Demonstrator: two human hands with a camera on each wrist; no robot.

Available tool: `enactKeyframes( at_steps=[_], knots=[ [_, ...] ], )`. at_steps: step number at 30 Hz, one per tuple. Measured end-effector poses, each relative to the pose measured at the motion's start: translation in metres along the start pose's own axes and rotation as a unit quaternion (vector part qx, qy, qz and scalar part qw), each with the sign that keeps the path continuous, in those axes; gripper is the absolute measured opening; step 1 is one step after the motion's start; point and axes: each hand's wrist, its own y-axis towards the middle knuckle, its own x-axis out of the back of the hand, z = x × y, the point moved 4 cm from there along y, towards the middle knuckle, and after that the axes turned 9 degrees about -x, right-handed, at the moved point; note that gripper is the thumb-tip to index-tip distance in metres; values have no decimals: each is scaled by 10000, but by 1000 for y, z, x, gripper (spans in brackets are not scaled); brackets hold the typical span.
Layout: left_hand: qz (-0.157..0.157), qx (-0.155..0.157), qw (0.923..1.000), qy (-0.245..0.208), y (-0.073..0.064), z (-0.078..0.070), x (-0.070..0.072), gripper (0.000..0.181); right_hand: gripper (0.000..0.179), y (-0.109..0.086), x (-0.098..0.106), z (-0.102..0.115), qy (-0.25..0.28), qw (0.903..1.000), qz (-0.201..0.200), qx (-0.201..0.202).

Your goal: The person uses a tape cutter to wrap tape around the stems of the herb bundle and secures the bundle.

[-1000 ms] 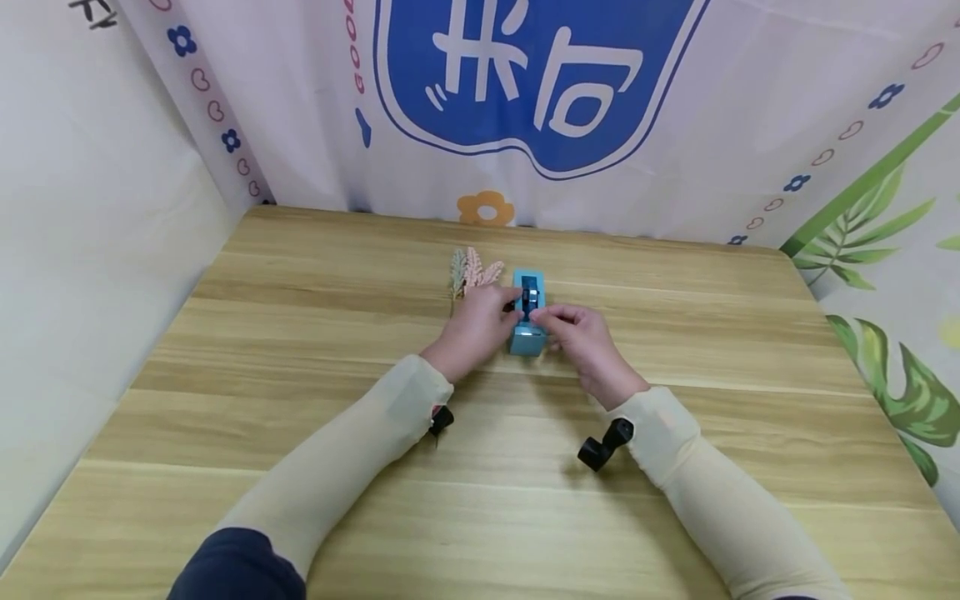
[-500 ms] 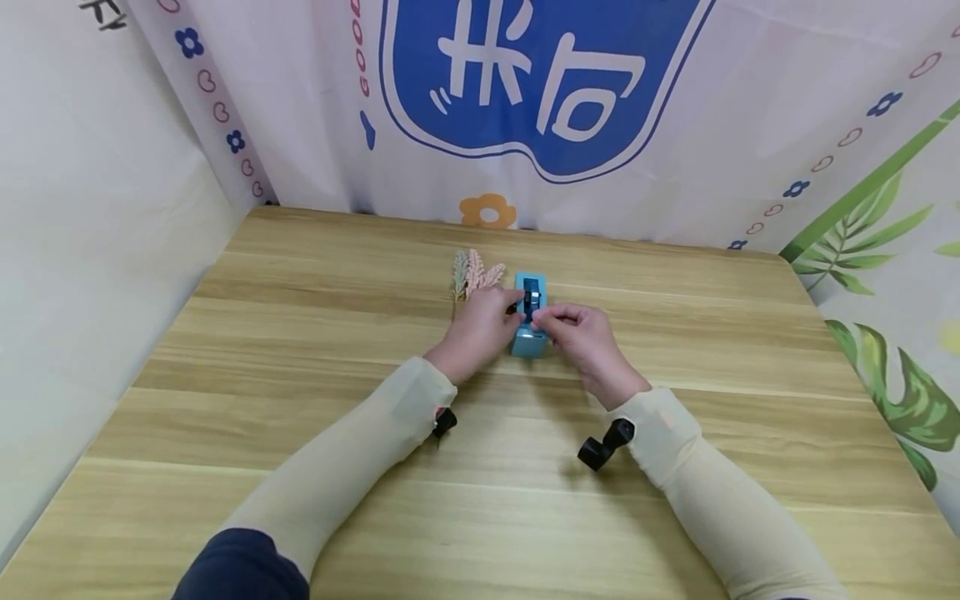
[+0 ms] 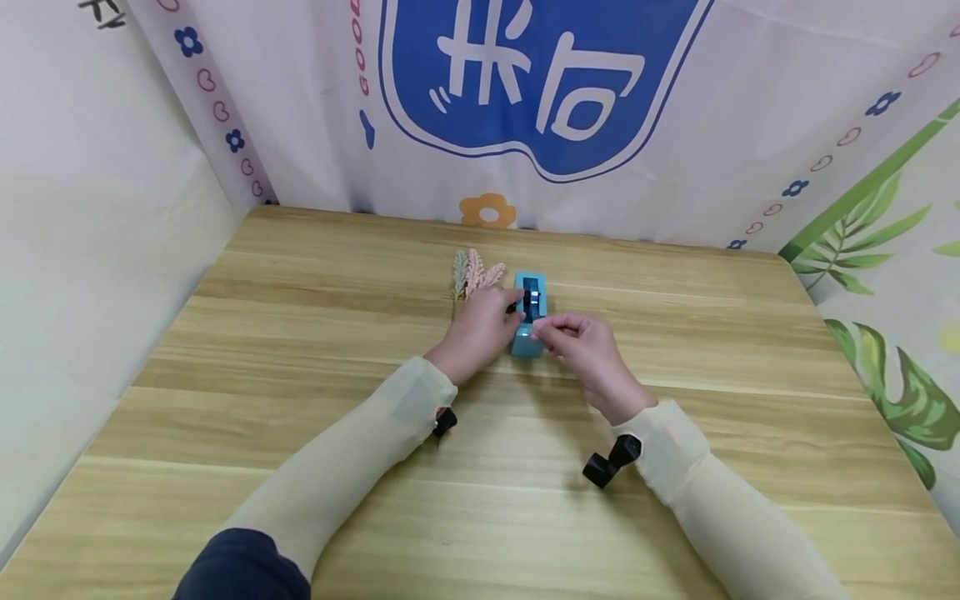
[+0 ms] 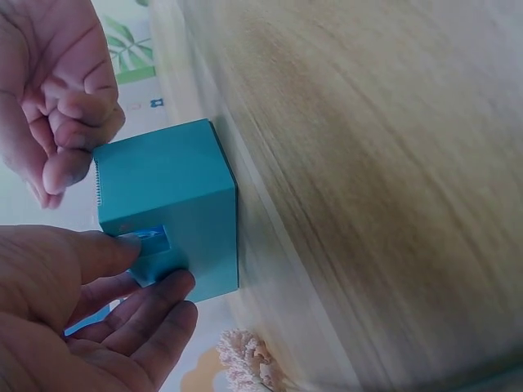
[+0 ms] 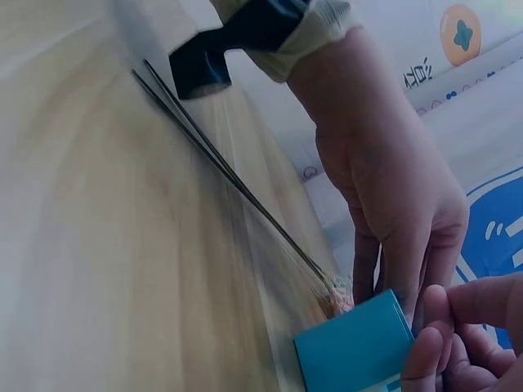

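A blue tape dispenser (image 3: 528, 344) stands on the table, a tape roll (image 3: 532, 293) in its well. My left hand (image 3: 478, 327) grips the dispenser from the left. In the left wrist view its thumb lies at the side cutout and its fingers along the wall. My right hand (image 3: 592, 354) is at the front end, thumb and forefinger pinched together close to the serrated cutter (image 4: 98, 181). The clear tape between those fingertips is barely distinguishable. From the right wrist view, the dispenser's side (image 5: 351, 347) partly hides my left fingers.
Pink and green feathery flower sprigs (image 3: 472, 271) lie left of the dispenser, partly behind my left hand. Their thin dark stems (image 5: 237, 178) run along the table (image 3: 360, 283). A printed curtain (image 3: 315, 125) hangs at the table's far edge.
My right hand has drawn back slightly from the roll toward the dispenser's front end, still pinching. The left hand and dispenser stay in place; the view shifted slightly.
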Motion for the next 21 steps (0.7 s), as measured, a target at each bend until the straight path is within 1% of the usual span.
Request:
enactKeyframes(
  at_steps=[6,14,21],
  knots=[
    [40,56,10000,8,-1,0,0,40,17,-7,-5,-5,87,9999,106,20],
    [27,48,10000,15,-1,0,-1,40,15,-11,-5,-15,214,9997,136,-21],
    [38,81,10000,26,-1,-1,0,40,26,-17,-6,-23,79,9999,90,-95]
  ],
)
